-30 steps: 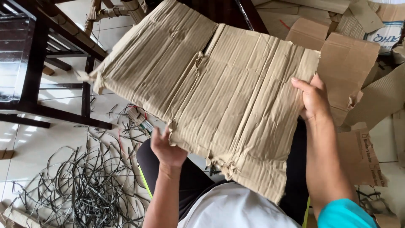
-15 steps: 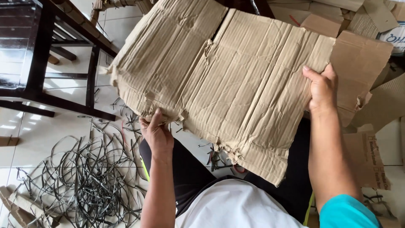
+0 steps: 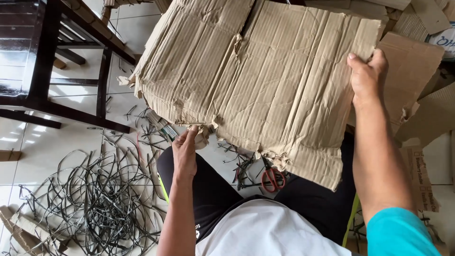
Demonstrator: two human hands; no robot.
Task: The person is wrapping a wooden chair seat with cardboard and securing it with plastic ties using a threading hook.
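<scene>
A big, crumpled sheet of brown cardboard [image 3: 265, 80] is held up in the air over the person's lap. The right hand [image 3: 366, 78] grips its right edge, and the left hand [image 3: 185, 152] pinches the torn bottom edge. Below lie red scissors [image 3: 271, 178] on the white floor [image 3: 42, 151] — and a heap of dark straps [image 3: 95, 199] on the left, near a dark wooden table [image 3: 47, 57], with more cardboard pieces [image 3: 417, 66] on the right.

Cardboard sheet [image 3: 265, 80] higher now, red-handled scissors [image 3: 271, 178] newly uncovered beneath.
</scene>
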